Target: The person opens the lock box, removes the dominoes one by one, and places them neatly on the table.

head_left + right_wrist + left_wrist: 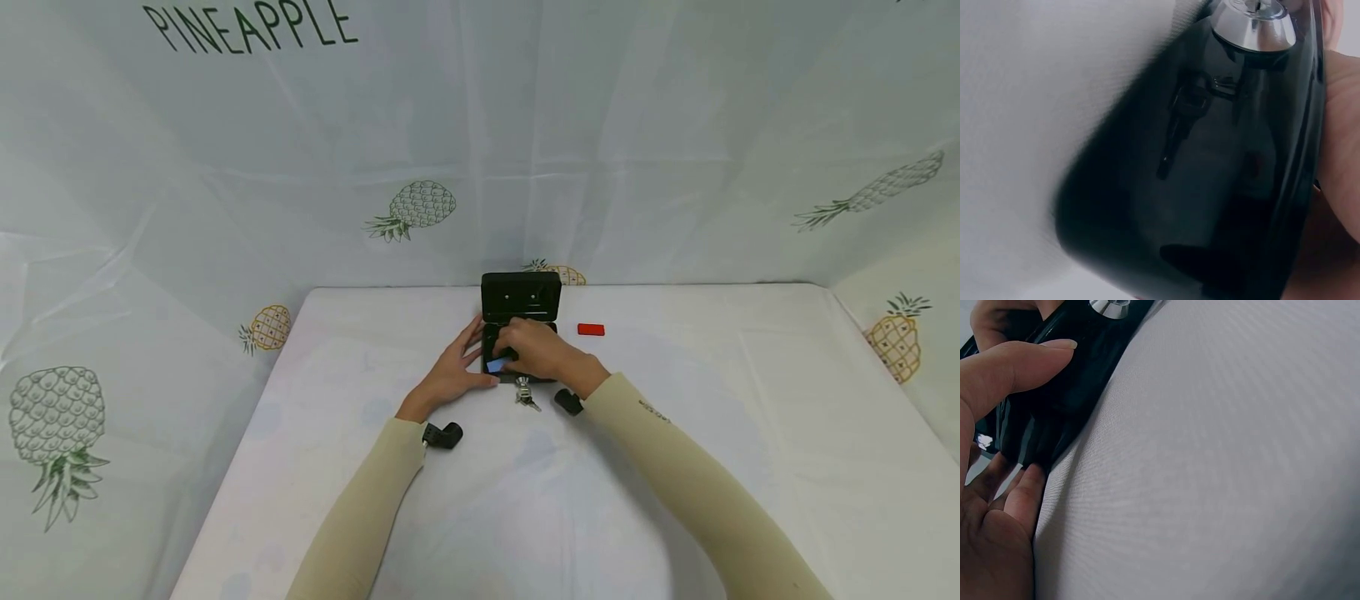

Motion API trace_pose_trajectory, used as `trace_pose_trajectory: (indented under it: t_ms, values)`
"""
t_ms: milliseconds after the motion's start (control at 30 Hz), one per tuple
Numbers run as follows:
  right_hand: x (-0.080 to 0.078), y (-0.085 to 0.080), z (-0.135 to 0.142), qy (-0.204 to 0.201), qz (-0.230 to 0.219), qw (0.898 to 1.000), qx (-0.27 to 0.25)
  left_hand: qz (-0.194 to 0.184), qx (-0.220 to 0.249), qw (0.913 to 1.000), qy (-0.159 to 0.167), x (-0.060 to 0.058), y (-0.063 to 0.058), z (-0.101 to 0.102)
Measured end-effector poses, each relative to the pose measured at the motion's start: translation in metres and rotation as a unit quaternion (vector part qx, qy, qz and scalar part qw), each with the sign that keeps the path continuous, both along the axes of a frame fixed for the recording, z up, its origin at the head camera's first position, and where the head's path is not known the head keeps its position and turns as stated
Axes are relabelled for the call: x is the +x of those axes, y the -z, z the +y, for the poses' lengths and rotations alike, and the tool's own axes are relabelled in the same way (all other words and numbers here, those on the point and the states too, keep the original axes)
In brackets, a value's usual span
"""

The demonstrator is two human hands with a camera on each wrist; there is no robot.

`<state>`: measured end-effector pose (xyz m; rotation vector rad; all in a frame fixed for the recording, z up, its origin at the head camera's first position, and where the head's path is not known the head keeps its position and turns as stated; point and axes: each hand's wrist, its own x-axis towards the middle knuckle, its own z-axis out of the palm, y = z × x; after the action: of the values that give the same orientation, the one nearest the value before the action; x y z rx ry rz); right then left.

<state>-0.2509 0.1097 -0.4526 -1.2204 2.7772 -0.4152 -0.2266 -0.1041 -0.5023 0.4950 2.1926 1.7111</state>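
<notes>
The right hand (538, 346) has its fingers bent down into the box (1129, 206), right beside a blue piece (496, 365); from here I can't tell whether they pinch it. The left hand (450, 372) grasps nothing, its fingers fairly straight against the box's left end, its thumb on the near side, I'd guess to steady it. The step looks like settling or lifting something inside; next, the fingers would need to come up past the rim and the raised lid (521, 287). Keys (525, 393) hang on the near side (easy to snag). A red block (591, 330) lies to the right. The table's (750, 375) far edge is close behind; right and near have more room.
</notes>
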Motion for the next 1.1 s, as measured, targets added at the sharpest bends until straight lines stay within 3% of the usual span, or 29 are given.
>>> trace_pose_trajectory:
  t_ms: [267, 400, 733, 1100]
  values:
    - [0.000, 0.001, -0.001, 0.004, 0.004, 1.000, 0.016, -0.002, -0.003, 1.0000, -0.001, 0.000, -0.002, 0.001]
    - [0.000, 0.000, 0.002, 0.000, 0.016, 1.000, -0.001, -0.002, -0.005, 1.0000, 0.000, 0.000, -0.002, 0.001]
    - [0.008, -0.011, 0.024, 0.005, 0.089, 0.993, -0.081, -0.001, -0.004, 1.0000, -0.001, 0.000, 0.001, 0.001]
    - [0.021, -0.020, 0.057, 0.044, 0.135, 0.987, -0.076, 0.006, -0.010, 0.9999, -0.010, 0.002, -0.001, 0.003]
